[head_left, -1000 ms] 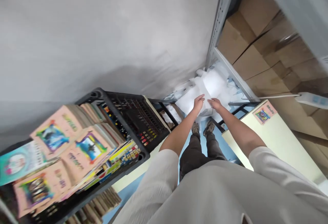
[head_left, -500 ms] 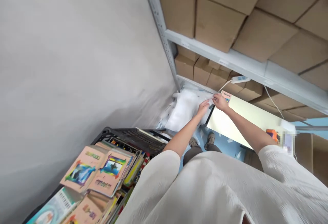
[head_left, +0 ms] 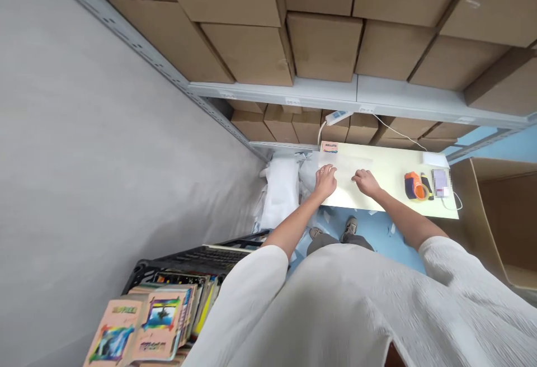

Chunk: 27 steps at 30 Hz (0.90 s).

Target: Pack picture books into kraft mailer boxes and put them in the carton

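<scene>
A translucent white sheet or sleeve point(head_left: 346, 165) lies over the left part of the pale table point(head_left: 390, 168). My left hand point(head_left: 326, 181) has its fingers bent onto the sheet's left side at the table's front edge. To its right, my right hand point(head_left: 366, 181) pinches the sheet's near right part with curled fingers. Beyond my left hand, a pink booklet point(head_left: 330, 147) rests at the table's back left corner, its lower part behind the sheet. More white sleeves point(head_left: 283, 191) are piled left of the table.
An orange tape dispenser point(head_left: 415, 185), a pixelated item point(head_left: 440, 182) and a white box point(head_left: 435, 159) occupy the table's right end. Shelves of cartons point(head_left: 325, 48) stand behind, with a power strip point(head_left: 339, 117). A black crate point(head_left: 180, 263) of books and an open carton point(head_left: 482, 216) flank me.
My view has turned right. Both hands have moved from the table's left edge onto its top, spreading apart, and the translucent sheet now lies flat on the table.
</scene>
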Each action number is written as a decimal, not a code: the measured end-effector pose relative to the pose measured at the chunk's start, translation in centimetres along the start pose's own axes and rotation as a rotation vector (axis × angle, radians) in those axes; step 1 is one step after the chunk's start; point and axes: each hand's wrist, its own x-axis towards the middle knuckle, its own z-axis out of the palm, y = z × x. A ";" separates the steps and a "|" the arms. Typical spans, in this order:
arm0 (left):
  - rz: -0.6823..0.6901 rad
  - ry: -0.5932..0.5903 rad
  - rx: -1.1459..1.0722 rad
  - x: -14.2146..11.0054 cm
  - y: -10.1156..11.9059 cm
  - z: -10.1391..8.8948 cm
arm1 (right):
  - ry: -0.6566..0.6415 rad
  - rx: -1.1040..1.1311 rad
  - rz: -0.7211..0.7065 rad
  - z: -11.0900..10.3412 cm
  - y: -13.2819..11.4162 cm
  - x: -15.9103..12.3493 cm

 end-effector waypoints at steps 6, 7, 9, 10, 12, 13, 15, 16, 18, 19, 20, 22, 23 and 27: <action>-0.034 -0.199 0.085 0.6 1.7 5.2 | -0.083 0.032 0.012 3.6 4.8 -2.7; -0.045 -0.233 0.103 0.7 1.8 5.9 | -0.100 0.038 0.020 4.2 5.5 -3.1; -0.059 -0.292 0.135 0.9 1.9 7.3 | -0.139 0.051 0.047 5.4 6.7 -3.8; -0.064 -0.316 0.148 1.0 2.0 7.8 | -0.163 0.061 0.068 5.9 7.2 -4.2; -0.065 -0.359 0.169 1.4 2.1 8.6 | -0.211 0.097 0.117 6.6 8.0 -4.8; -0.069 -0.378 0.182 1.6 2.2 8.9 | -0.225 0.124 0.140 6.9 8.2 -5.1; -0.091 -0.410 0.209 2.0 2.4 9.3 | -0.228 0.185 0.185 7.2 8.6 -5.4; -0.108 -0.424 0.221 2.2 2.4 9.5 | -0.218 0.209 0.208 7.4 8.7 -5.4; -0.149 -0.451 0.242 2.5 2.4 9.6 | -0.205 0.230 0.250 7.5 8.7 -5.4; -0.169 -0.463 0.254 2.5 2.4 9.7 | -0.213 0.229 0.263 7.7 8.7 -5.3; -0.188 -0.472 0.266 2.4 2.3 9.8 | -0.225 0.223 0.268 7.8 8.7 -5.3; -0.217 -0.472 0.294 2.1 2.3 9.9 | -0.245 0.208 0.261 8.1 8.7 -5.2; -0.225 -0.467 0.308 1.8 2.3 10.0 | -0.246 0.202 0.256 8.3 8.7 -5.2; -0.236 -0.464 0.347 0.6 2.2 10.3 | -0.223 0.192 0.239 8.7 8.8 -5.0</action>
